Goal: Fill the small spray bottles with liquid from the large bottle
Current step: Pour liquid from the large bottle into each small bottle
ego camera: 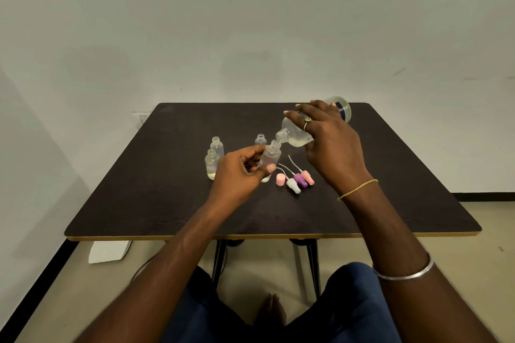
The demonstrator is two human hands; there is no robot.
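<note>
My right hand (328,145) grips the large clear bottle (295,133) and holds it tipped down to the left, its open mouth against the neck of a small frosted spray bottle (271,157). My left hand (241,172) holds that small bottle tilted just above the table. Two small open bottles (212,163) stand together at the left, the front one with pale liquid at its bottom. A third small open bottle (260,139) stands behind my left hand, mostly hidden. Spray heads with tubes (298,179), pink, purple and white, lie loose beside a pink cap (281,179).
The dark table (167,203) has a yellow front edge and stands against a pale wall. A white block (110,252) lies on the floor under its left side. My knees in blue cloth are below the front edge.
</note>
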